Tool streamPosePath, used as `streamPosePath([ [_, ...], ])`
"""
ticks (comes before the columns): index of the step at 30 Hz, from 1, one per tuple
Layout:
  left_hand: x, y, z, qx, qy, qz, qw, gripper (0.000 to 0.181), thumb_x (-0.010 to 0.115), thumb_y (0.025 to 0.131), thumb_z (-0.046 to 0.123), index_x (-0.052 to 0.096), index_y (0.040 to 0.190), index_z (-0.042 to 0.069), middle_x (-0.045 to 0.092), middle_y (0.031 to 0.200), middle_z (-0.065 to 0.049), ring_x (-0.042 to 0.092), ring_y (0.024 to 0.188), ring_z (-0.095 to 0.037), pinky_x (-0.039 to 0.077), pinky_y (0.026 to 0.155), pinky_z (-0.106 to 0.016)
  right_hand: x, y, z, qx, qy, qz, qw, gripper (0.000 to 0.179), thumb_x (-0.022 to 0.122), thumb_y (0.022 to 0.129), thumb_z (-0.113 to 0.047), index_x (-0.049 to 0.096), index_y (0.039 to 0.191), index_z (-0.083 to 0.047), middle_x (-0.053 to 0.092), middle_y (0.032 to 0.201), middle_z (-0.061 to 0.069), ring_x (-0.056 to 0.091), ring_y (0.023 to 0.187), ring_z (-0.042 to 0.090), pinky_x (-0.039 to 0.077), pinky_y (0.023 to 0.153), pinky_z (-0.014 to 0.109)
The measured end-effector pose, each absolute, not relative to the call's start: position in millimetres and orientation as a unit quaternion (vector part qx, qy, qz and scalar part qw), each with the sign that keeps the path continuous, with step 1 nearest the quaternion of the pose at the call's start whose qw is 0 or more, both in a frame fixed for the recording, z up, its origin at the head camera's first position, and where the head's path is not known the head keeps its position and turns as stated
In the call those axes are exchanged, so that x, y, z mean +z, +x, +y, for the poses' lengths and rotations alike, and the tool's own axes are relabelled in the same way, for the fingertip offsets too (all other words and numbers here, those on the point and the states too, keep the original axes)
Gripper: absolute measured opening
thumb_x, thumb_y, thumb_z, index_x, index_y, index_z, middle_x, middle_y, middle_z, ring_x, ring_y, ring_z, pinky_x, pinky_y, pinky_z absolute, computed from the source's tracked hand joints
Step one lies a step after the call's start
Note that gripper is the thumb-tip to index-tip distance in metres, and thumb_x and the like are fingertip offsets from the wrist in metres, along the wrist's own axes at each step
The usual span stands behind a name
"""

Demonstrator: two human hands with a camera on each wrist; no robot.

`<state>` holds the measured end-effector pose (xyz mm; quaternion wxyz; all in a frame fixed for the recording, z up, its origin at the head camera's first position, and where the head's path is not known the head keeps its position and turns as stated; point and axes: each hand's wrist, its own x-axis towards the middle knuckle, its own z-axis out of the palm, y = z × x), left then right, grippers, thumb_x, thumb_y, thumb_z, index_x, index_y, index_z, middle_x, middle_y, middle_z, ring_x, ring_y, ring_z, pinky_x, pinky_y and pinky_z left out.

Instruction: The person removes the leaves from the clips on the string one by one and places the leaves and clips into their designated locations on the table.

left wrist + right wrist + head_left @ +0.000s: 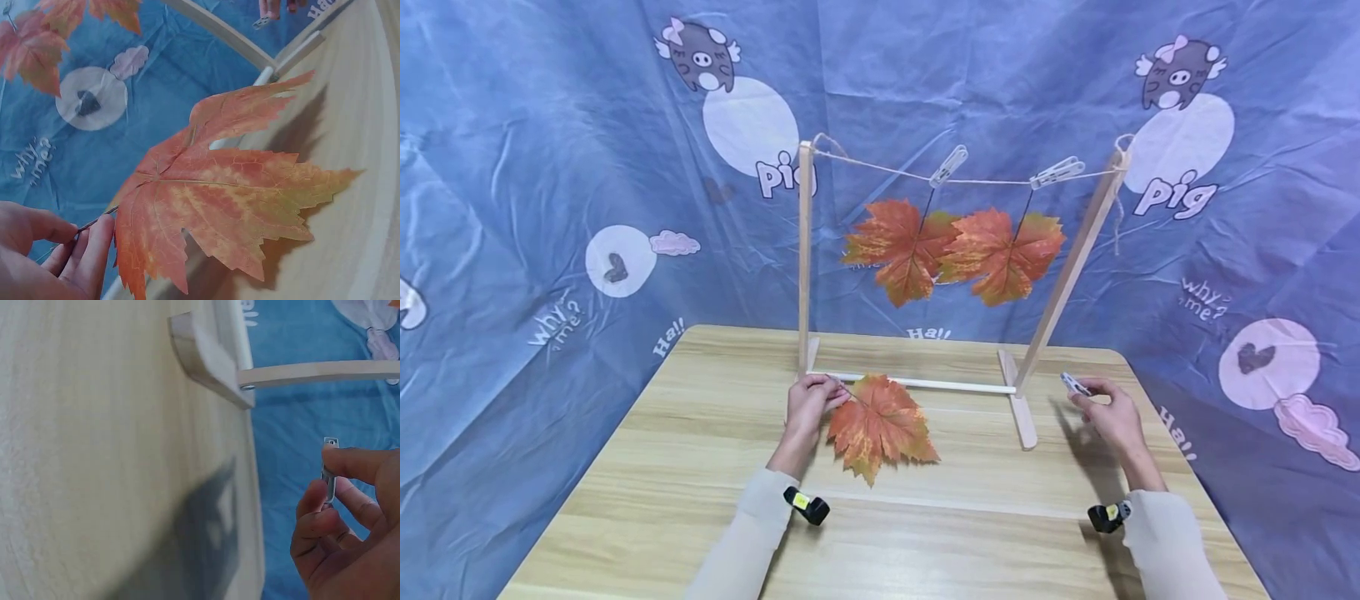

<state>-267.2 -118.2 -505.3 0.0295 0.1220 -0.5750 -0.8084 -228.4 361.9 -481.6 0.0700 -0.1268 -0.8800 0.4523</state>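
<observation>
By its thin dark stem, my left hand pinches an orange-red artificial maple leaf; in the left wrist view the leaf spreads out above the table. My right hand holds a small pale clothespin between thumb and fingers, right of the wooden frame. Two similar leaves, a left one and a right one, hang by their stems from a twine line. A clothespin grips the left stem and another clothespin the right one.
The twine runs between two wooden posts, left and right. A white rod joins them low down, and a wooden foot juts toward me. Behind the wooden table hangs a blue printed cloth.
</observation>
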Motion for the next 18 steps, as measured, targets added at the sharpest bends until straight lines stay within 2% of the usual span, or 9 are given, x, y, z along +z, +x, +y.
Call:
streamPosePath([
  [5, -516, -270, -116, -0.805, 0.137, -0.577, 0.022, 0.010, 0.061, 0.095, -0.011, 0.061, 0.105, -0.013, 0.071, 0.083, -0.011, 0.074, 0.072, -0.016, 0.068, 0.078, -0.027, -493, -233, 364, 0.463, -0.141, -0.874, 0.044, 0.048, 0.071, 0.101, -0.019, 0.057, 0.141, 0.004, 0.060, 0.113, 0.005, 0.064, 0.064, 0.009, 0.058, 0.050, 0.030],
  [11, -525, -267, -113, -0.787, 0.135, -0.602, 0.023, 0.006, 0.061, 0.095, -0.011, 0.060, 0.102, -0.011, 0.074, 0.089, -0.022, 0.074, 0.072, -0.016, 0.069, 0.076, -0.029, -505, -237, 364, 0.450, -0.140, -0.882, 0.019, 0.047, 0.071, 0.102, -0.021, 0.055, 0.137, 0.005, 0.065, 0.100, 0.000, 0.063, 0.059, 0.009, 0.054, 0.048, 0.028],
  [14, -528, -266, -113, -0.772, 0.139, -0.620, 0.031, 0.007, 0.063, 0.095, -0.011, 0.062, 0.102, -0.013, 0.075, 0.092, -0.026, 0.075, 0.071, -0.016, 0.069, 0.075, -0.029, -510, -237, 364, 0.447, -0.131, -0.885, 0.010, 0.046, 0.072, 0.101, -0.020, 0.054, 0.134, 0.008, 0.067, 0.095, 0.002, 0.062, 0.059, 0.009, 0.052, 0.048, 0.028],
  [18, -529, -264, -114, -0.747, 0.147, -0.647, 0.033, 0.012, 0.065, 0.094, -0.011, 0.065, 0.104, -0.016, 0.076, 0.088, -0.026, 0.077, 0.066, -0.018, 0.069, 0.071, -0.031, -514, -238, 362, 0.432, -0.130, -0.892, 0.004, 0.044, 0.071, 0.101, -0.019, 0.055, 0.131, 0.009, 0.069, 0.096, 0.009, 0.061, 0.062, 0.009, 0.051, 0.049, 0.027],
])
